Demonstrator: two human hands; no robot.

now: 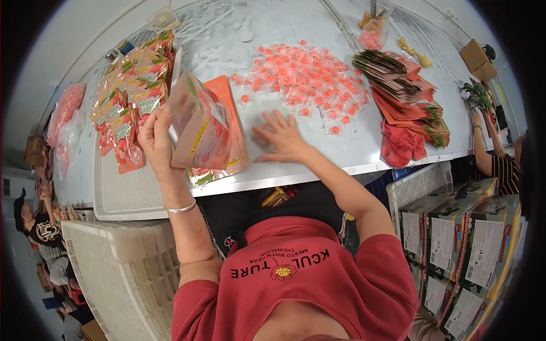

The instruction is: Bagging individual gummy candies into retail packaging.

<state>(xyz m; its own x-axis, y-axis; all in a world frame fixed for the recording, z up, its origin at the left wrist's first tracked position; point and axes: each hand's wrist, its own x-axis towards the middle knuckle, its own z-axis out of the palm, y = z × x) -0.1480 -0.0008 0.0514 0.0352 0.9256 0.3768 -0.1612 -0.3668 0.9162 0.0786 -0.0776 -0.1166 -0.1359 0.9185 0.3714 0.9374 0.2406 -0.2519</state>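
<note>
Pale worktable (224,42), stacked boxes (478,238), white crates (102,267), left grip (156,133) clamped on pouch (199,122), right grip (283,137) spread apart

Long pale metal-edged table (364,142); white wall (68,42) beyond.

Glossy plastic pouch (200,122), smooth tabletop (358,146); metal bangle (182,208)

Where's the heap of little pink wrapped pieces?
In the head view, the heap is on the table, just beyond the right hand, left of the stacked pouches.
</note>
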